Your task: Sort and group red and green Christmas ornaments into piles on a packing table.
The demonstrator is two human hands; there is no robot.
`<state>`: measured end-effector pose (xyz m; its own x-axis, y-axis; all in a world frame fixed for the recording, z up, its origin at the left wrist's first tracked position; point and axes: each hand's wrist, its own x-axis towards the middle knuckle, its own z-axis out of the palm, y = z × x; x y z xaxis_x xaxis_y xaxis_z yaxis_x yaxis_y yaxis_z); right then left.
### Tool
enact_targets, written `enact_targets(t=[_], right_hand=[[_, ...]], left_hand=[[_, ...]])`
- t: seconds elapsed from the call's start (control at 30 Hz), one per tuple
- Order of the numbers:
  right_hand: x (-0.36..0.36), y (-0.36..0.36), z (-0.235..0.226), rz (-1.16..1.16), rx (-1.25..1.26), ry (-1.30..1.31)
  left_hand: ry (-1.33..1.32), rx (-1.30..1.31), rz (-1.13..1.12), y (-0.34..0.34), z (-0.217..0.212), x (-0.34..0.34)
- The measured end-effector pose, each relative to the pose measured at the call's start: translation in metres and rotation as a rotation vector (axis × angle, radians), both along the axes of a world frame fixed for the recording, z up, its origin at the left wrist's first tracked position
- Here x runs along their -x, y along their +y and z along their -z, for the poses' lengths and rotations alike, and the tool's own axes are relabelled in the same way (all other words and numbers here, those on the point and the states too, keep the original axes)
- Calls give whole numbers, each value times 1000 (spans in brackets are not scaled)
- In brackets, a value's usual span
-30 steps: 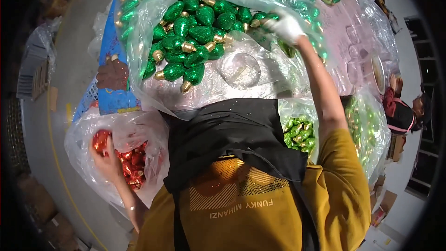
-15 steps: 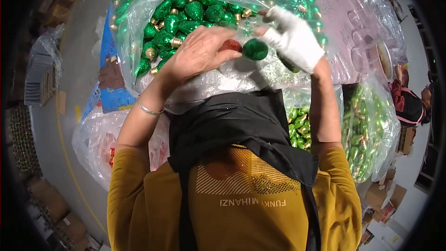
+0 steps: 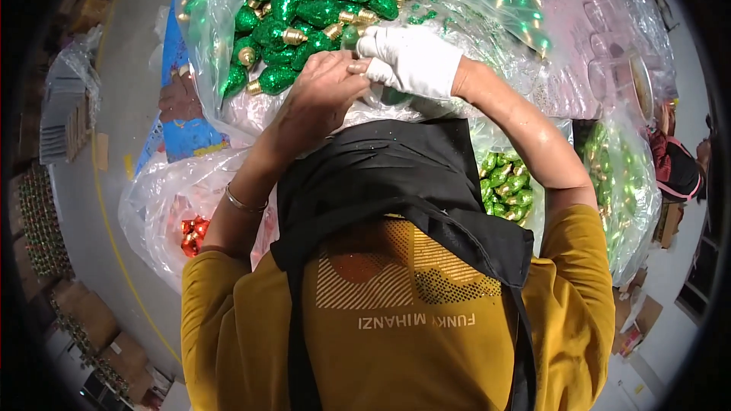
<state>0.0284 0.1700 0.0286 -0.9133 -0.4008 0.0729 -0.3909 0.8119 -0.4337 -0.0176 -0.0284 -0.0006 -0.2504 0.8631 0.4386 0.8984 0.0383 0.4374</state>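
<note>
Just beyond the black cloth apron (image 3: pixel 373 175), the bare left hand (image 3: pixel 324 91) and white-gloved right hand (image 3: pixel 417 61) meet, fingers bent inward; whether they hold anything cannot be told. Farther beyond the apron lie glittered green bulb-shaped ornaments (image 3: pixel 317 12) with gold caps.

mustard-yellow cloth shirt (image 3: pixel 396 358) with short sleeves (image 3: pixel 582 259) and a chest print (image 3: pixel 411 274) of pale stripes, dark dots and rounded shapes beside pale lettering (image 3: pixel 416 323); black cloth apron (image 3: pixel 365 183) with black straps (image 3: pixel 525 342); slim silver-coloured bangle (image 3: pixel 237 202) on the left forearm (image 3: pixel 263 164); white cloth glove (image 3: pixel 422 65) on the right hand (image 3: pixel 403 57).
</note>
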Motion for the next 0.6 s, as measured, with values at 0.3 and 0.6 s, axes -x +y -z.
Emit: enact_targets(t=[0.3,0.6], right_hand=[[8,18,-19,-77,-247,-394],[12,-2,-7,-94,-486,-413]], left_hand=[[-95,-88,46,-12,14,-12],[-85,39,88,-16,13,-20]])
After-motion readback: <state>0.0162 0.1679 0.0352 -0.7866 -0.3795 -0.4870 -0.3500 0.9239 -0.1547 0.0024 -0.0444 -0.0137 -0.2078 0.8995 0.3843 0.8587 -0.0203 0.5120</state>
